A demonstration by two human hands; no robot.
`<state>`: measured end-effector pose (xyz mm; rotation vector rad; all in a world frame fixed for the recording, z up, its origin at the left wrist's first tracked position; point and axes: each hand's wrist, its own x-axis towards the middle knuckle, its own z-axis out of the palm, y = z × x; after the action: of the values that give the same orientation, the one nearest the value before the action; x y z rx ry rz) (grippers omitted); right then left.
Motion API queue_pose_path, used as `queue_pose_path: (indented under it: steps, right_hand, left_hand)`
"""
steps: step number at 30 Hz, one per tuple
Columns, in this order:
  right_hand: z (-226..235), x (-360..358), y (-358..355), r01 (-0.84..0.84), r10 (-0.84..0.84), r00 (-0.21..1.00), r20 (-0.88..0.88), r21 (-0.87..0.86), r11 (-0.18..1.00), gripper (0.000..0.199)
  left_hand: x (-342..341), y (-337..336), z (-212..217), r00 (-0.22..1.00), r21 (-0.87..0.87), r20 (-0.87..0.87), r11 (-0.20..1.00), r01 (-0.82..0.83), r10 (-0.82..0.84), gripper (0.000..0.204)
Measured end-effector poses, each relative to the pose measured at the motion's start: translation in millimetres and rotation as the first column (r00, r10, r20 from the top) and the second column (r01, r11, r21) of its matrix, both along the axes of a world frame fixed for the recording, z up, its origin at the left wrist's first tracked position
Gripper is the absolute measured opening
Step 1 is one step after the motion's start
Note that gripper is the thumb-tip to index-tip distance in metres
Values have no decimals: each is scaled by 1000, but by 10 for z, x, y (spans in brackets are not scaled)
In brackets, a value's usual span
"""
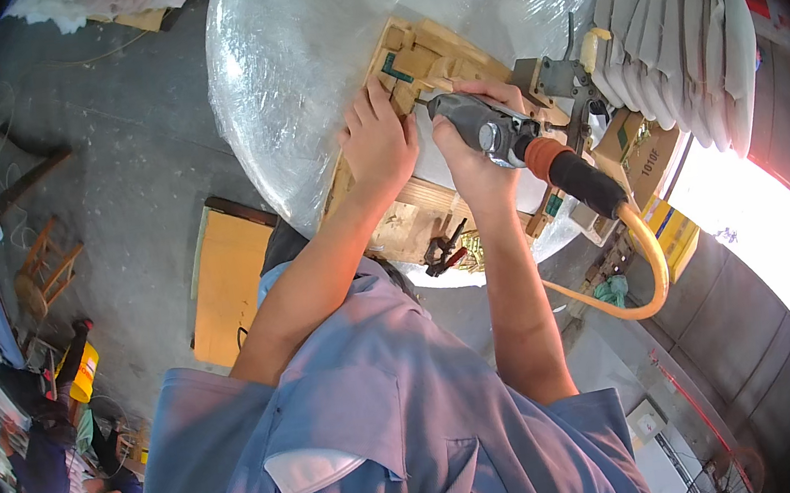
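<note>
My right hand (478,164) is wrapped round a black and silver air tool (499,133), whose working end points left toward a light wooden frame (423,195). A pale orange hose (652,261) runs from its orange ring and black sleeve, looping down and back. My left hand (376,146) lies on the left side of the frame, fingers stretched out over the wood and thumb near the tool's tip. Green corner pieces (394,68) sit on the frame. What the tip touches is too small to tell.
Under the frame is a large round surface wrapped in clear film (274,85). A metal clamp-like device (557,82) stands right of the tool, beside a stack of grey-white curved pieces (679,48). A cardboard box (643,155) is at right, a brown board (233,279) at left. People are at lower left.
</note>
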<state>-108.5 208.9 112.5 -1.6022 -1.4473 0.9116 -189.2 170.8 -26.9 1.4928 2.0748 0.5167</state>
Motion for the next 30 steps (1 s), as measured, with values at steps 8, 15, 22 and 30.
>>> queue_pose_path:
  steps: [8,15,22,30]
  right_hand:
    - [-50,193,-107,-15,15,1000,-1,7,1000,54]
    - [123,943,-1226,509,-475,744,-470,-61,859,64]
    - [82,2282,-2518,864,-761,145,-632,-294,409,52]
    - [-730,3179,-3738,770,-508,-504,-699,-630,103,25]
  left_hand:
    - [-2,20,-1,1000,-61,14,998,4,-3,90]
    - [37,15,21,1000,-121,-24,992,17,-20,86]
    - [78,1,-12,999,-36,-30,999,21,-22,85]
    - [63,35,-288,993,94,-94,993,75,-66,90]
